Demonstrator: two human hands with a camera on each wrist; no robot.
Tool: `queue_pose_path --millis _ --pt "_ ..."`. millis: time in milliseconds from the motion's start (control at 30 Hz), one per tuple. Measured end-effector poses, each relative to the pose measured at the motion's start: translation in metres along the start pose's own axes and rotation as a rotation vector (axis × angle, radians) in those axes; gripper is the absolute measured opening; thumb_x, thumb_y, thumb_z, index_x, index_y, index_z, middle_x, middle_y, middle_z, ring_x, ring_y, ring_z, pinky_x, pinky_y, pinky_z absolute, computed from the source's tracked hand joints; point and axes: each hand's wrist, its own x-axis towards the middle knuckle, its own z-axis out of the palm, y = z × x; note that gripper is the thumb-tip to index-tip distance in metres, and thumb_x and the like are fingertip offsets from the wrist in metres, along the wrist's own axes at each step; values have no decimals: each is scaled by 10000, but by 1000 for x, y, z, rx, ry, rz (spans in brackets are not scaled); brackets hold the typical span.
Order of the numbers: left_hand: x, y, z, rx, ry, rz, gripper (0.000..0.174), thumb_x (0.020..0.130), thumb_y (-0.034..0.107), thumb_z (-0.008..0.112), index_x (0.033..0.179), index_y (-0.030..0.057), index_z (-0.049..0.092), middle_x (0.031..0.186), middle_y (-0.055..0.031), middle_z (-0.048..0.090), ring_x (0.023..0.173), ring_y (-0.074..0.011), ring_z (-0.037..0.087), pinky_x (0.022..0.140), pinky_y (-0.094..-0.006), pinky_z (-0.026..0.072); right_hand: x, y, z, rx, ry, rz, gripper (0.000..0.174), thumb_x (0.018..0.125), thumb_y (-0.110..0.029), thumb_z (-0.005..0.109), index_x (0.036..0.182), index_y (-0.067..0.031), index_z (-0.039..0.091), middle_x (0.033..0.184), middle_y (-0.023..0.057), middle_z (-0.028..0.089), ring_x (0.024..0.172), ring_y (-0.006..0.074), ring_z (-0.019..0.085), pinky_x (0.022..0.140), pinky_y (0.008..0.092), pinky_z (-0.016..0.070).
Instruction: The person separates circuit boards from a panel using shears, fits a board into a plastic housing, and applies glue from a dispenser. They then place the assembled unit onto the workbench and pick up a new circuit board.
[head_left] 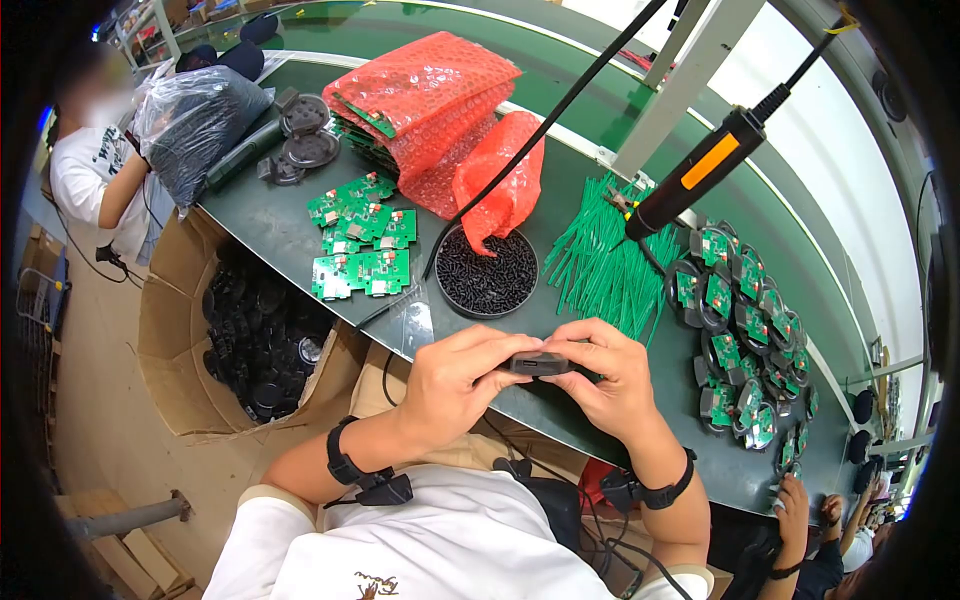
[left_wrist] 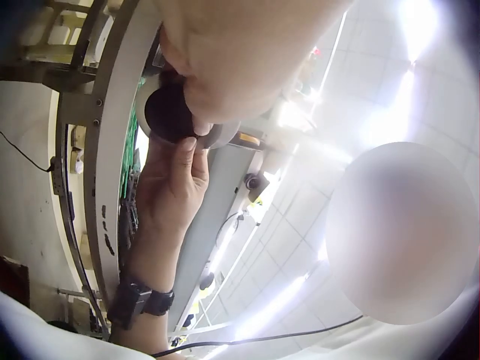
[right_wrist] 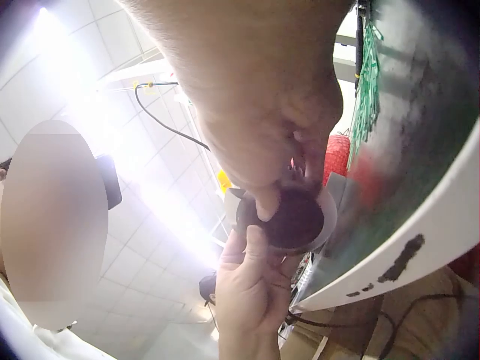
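Both hands hold one dark round plastic housing [head_left: 538, 364] in front of the chest, over the near table edge. In the head view its edge faces the camera and shows a small slot. My left hand [head_left: 447, 383] grips its left side, thumb below and fingers above. On the opposite side, my right hand [head_left: 612, 378] pinches it between thumb and fingers. The right wrist view shows the flat dark face of the housing [right_wrist: 296, 221] with a paler rim around it. Thumbs of both hands press near its edge.
Past the hands stands a round dish of black screws [head_left: 487, 285]. Green circuit boards [head_left: 362, 240], red bubble-wrap bags [head_left: 430, 100], green strips [head_left: 600, 260] and housings with boards [head_left: 740, 330] lie about. A black electric screwdriver [head_left: 690, 175] hangs at right. A cardboard box [head_left: 175, 340] holds black parts.
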Motion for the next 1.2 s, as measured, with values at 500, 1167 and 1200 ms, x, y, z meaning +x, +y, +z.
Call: queue_pose_path --millis 500,1167,1200 --pt "4 9 -2 -30 -13 -44 296 805 58 810 1082 6 719 1047 -162 721 957 -305 727 801 -368 585 1 -1 1 -33 36 -9 373 737 -13 821 1098 -93 774 996 82 715 822 223 708 686 316 564" --pt "4 6 2 -31 9 -68 297 806 29 792 1093 13 716 981 -141 708 882 -293 709 758 -359 565 0 3 4 82 86 -2 231 725 2 831 904 -22 687 966 126 731 859 251 726 740 326 578" --pt "4 6 2 -32 9 -63 298 808 28 790 1095 13 714 977 -141 705 872 -294 706 752 -361 562 0 3 4 82 86 -2 231 725 2 831 904 -22 687 966 126 731 859 251 726 740 326 578"
